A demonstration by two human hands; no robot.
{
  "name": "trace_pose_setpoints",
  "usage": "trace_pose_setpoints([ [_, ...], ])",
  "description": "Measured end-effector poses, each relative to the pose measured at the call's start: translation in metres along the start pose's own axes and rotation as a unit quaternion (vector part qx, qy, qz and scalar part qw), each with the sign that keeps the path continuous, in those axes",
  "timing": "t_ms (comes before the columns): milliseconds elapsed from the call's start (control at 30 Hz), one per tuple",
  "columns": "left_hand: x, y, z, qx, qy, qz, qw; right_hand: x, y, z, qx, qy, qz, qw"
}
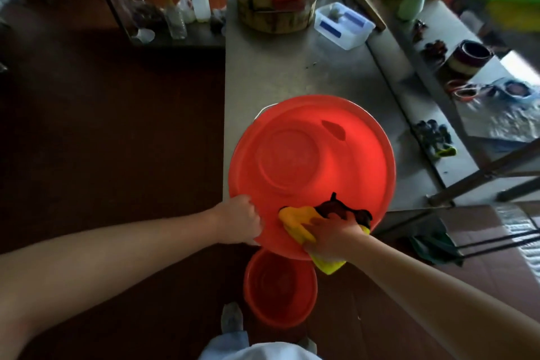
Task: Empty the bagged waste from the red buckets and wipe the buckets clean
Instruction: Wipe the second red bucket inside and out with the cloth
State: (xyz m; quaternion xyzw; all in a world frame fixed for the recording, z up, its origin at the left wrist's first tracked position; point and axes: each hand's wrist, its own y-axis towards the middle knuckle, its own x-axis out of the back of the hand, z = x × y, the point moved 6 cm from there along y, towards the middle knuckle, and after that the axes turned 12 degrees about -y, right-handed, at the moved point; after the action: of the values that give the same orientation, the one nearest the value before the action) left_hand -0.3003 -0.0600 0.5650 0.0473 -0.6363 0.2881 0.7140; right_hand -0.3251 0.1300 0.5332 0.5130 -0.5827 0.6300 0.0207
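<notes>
While large red plastic bucket (pixel 309 161) on steel tabletop (pixel 277 73) is gripped at near-left rim by left hand (pixel 238 221), yellow cloth (pixel 295 220) is clutched against near wall by right hand (pixel 330 235); remaining wall lies ahead

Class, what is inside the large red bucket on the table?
A yellow cloth, held by the right hand against the near wall, beside a dark patch. The bucket shows no bag. The wall under cloth and hand is hidden.
</notes>
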Motion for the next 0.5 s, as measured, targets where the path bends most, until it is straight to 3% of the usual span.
trace_pose_setpoints([
  [233,0.026,-0.014,0.049,0.025,0.021,0.027,0.999,0.008,-0.023,-0.024,0.067,-0.096,-0.084,0.990],
  [500,0.018,-0.011,0.033,0.097,-0.003,0.051,0.994,0.014,-0.025,-0.003,0.046,-0.152,-0.158,0.975],
])
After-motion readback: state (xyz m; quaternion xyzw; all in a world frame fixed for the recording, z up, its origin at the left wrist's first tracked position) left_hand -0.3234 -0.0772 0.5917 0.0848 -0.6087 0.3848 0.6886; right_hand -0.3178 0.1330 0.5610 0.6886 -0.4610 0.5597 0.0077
